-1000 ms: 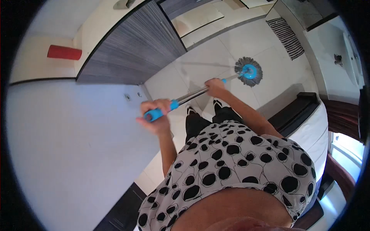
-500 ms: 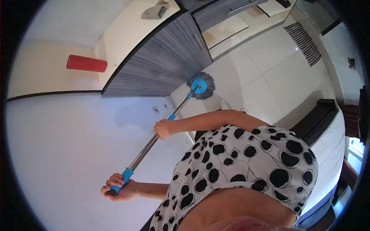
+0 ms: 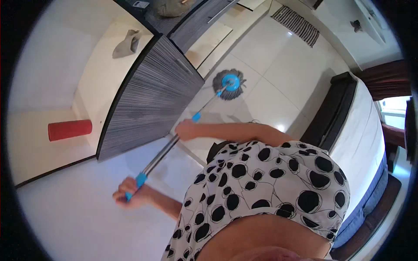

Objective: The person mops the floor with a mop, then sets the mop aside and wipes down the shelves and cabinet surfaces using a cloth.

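Note:
A mop with a steel pole point(image 3: 160, 154) runs slantwise across the view. My left hand point(image 3: 130, 193) is closed around the blue grip at its upper end, slightly blurred. Farther down, my right hand point(image 3: 187, 129) wraps the pole just above a blue collar point(image 3: 196, 116). The round mop head point(image 3: 230, 83) has a blue disc and grey strands, and rests on the pale tiled floor point(image 3: 278, 87).
A grey-streaked cabinet point(image 3: 150, 93) stands left of the mop. On its cream shelving are a red cylinder point(image 3: 69, 130) and a grey cloth-like item point(image 3: 127, 45). A striped mat point(image 3: 296, 25) lies at the back. A bed point(image 3: 359, 126) with a dark frame is on the right.
The mop head has moved away from the cabinet's base onto more open floor. Both hands keep hold of the pole. The whole view has turned, shifting the cabinet down and left.

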`<action>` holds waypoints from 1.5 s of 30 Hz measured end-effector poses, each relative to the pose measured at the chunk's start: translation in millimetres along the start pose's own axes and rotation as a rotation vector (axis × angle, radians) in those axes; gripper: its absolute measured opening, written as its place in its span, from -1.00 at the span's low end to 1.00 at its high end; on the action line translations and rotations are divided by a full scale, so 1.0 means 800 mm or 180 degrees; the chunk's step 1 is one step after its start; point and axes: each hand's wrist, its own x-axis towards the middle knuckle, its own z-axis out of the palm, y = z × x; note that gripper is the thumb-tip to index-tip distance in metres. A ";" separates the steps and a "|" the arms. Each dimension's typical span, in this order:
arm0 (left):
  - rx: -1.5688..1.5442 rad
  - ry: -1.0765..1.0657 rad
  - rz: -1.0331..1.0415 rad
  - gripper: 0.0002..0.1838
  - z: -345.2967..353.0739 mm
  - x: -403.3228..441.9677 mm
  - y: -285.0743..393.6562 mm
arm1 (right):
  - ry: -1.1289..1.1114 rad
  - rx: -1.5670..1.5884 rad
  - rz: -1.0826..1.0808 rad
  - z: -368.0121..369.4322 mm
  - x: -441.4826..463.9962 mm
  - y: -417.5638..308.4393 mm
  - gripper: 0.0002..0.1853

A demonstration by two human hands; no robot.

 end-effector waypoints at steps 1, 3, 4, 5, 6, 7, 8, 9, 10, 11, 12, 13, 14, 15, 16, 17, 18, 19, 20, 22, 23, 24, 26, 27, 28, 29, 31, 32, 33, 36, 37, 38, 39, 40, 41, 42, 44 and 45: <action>-0.0060 0.0053 0.0023 -0.70 -0.002 -0.005 -0.025 | 0.0117 0.0027 0.0225 0.007 -0.001 0.027 -0.86; 0.0267 0.0528 0.0212 -0.73 0.037 -0.023 -0.067 | -0.0103 -0.0037 0.0717 -0.025 -0.013 0.059 -0.87; 0.0243 0.0120 0.0001 -0.74 0.037 -0.034 -0.086 | 0.0360 -0.0255 0.0347 -0.028 -0.027 0.082 -0.88; -0.0475 0.0098 -0.0612 -0.74 0.050 -0.044 -0.096 | 0.0103 -0.0448 0.0633 -0.025 -0.031 0.108 -0.89; -0.0417 -0.0077 -0.0549 -0.71 0.059 -0.055 -0.114 | -0.0001 -0.0411 0.0904 -0.042 -0.043 0.113 -0.89; -0.0349 -0.0230 -0.0485 -0.69 0.066 -0.065 -0.129 | 0.0315 -0.0192 0.0931 -0.042 -0.058 0.125 -0.86; -0.0405 -0.0464 -0.0501 -0.64 0.076 -0.068 -0.138 | 0.0423 -0.0200 0.0939 -0.039 -0.065 0.142 -0.83; -0.0468 -0.0700 -0.0508 -0.59 0.084 -0.069 -0.142 | 0.0543 -0.0217 0.0941 -0.041 -0.066 0.153 -0.80; -0.0561 -0.0668 -0.0537 -0.60 0.097 -0.070 -0.145 | 0.0631 -0.0215 0.0990 -0.061 -0.073 0.149 -0.81; -0.0627 -0.0622 -0.0553 -0.61 0.108 -0.070 -0.142 | 0.0698 -0.0197 0.1014 -0.078 -0.078 0.137 -0.81; -0.0698 -0.0597 -0.0582 -0.62 0.113 -0.069 -0.139 | 0.0620 -0.0181 0.1071 -0.081 -0.077 0.132 -0.81; -0.0582 -0.0580 -0.0734 -0.64 0.109 -0.069 -0.136 | 0.0545 -0.0153 0.1142 -0.075 -0.077 0.133 -0.81; -0.0447 -0.0503 -0.0903 -0.65 0.100 -0.073 -0.130 | 0.0407 -0.0134 0.1209 -0.066 -0.079 0.132 -0.81; -0.0351 -0.0494 -0.1040 -0.67 0.095 -0.072 -0.124 | 0.0410 -0.0061 0.1273 -0.058 -0.081 0.131 -0.83; -0.0313 -0.0518 -0.1103 -0.68 0.090 -0.068 -0.116 | 0.0421 0.0016 0.1333 -0.053 -0.082 0.128 -0.84; -0.0280 -0.0559 -0.1190 -0.69 0.085 -0.068 -0.109 | 0.0348 -0.0023 0.1236 -0.050 -0.087 0.125 -0.83; -0.0239 -0.0588 -0.1248 -0.70 0.080 -0.064 -0.099 | 0.0275 -0.0068 0.1107 -0.050 -0.085 0.118 -0.83; -0.0280 -0.0495 -0.1225 -0.71 0.082 -0.055 -0.088 | 0.0395 -0.0069 0.1008 -0.055 -0.078 0.106 -0.83; -0.0234 -0.0564 -0.1098 -0.71 0.083 -0.039 -0.078 | 0.0498 -0.0070 0.0934 -0.056 -0.073 0.091 -0.83; -0.0111 -0.0711 -0.1010 -0.72 0.083 -0.009 -0.059 | 0.0653 0.0133 0.0856 -0.067 -0.066 0.053 -0.82; -0.0073 -0.0764 -0.0984 -0.72 0.084 0.007 -0.043 | 0.0727 0.0315 0.0751 -0.074 -0.056 0.031 -0.81; 0.0004 -0.0834 -0.0920 -0.73 0.084 0.022 -0.023 | 0.0573 0.0456 0.0697 -0.080 -0.042 0.005 -0.81; 0.0355 -0.0822 -0.0503 -0.72 0.085 0.052 0.008 | 0.0569 0.0660 0.0433 -0.079 -0.009 -0.030 -0.81; 0.0186 -0.0868 -0.0484 -0.75 0.090 0.066 0.028 | 0.0714 0.0743 0.0193 -0.073 0.006 -0.043 -0.81; -0.0039 -0.0927 -0.0581 -0.77 0.099 0.084 0.033 | 0.0649 0.0815 0.0266 -0.083 0.017 -0.055 -0.81; 0.0004 -0.1001 -0.0511 -0.76 0.099 0.097 0.045 | 0.0518 0.0912 0.0211 -0.090 0.029 -0.075 -0.80; 0.0129 -0.1200 -0.0309 -0.73 0.104 0.113 0.063 | 0.0702 0.1047 -0.0086 -0.093 0.050 -0.099 -0.80; 0.0377 -0.1176 -0.0247 -0.71 0.105 0.115 0.072 | 0.0772 0.1122 -0.0250 -0.090 0.058 -0.112 -0.79; 0.0617 -0.1129 -0.0183 -0.70 0.104 0.118 0.079 | 0.0745 0.1041 -0.0327 -0.080 0.067 -0.122 -0.79; 0.0733 -0.1463 -0.0151 -0.69 0.124 0.163 0.076 | 0.0891 0.0854 -0.0256 -0.108 0.105 -0.135 -0.75; 0.0734 -0.1490 -0.0125 -0.73 0.129 0.170 0.081 | 0.0772 0.0888 -0.0260 -0.119 0.109 -0.144 -0.73; 0.0729 -0.1540 -0.0148 -0.77 0.134 0.174 0.080 | 0.0659 0.0940 -0.0212 -0.125 0.109 -0.150 -0.71; 0.1135 -0.1020 0.0324 -0.75 0.141 0.181 0.071 | 0.0680 0.0825 -0.0101 -0.133 0.118 -0.156 -0.68; 0.1563 -0.0473 0.0776 -0.69 0.150 0.191 0.054 | 0.0663 0.0726 0.0011 -0.139 0.131 -0.161 -0.64; 0.1991 0.0075 0.1243 -0.62 0.153 0.196 0.040 | 0.0647 0.0633 0.0110 -0.141 0.138 -0.167 -0.59; 0.2141 0.0134 0.1401 -0.56 0.150 0.198 0.023 | 0.0631 0.0443 0.0125 -0.141 0.139 -0.168 -0.56; 0.2336 0.0279 0.1806 -0.40 0.136 0.199 -0.016 | 0.0685 -0.0017 0.0105 -0.156 0.140 -0.160 -0.47; 0.2498 0.0034 0.1486 -0.28 0.121 0.193 -0.032 | 0.0446 0.0018 0.0076 -0.164 0.135 -0.149 -0.38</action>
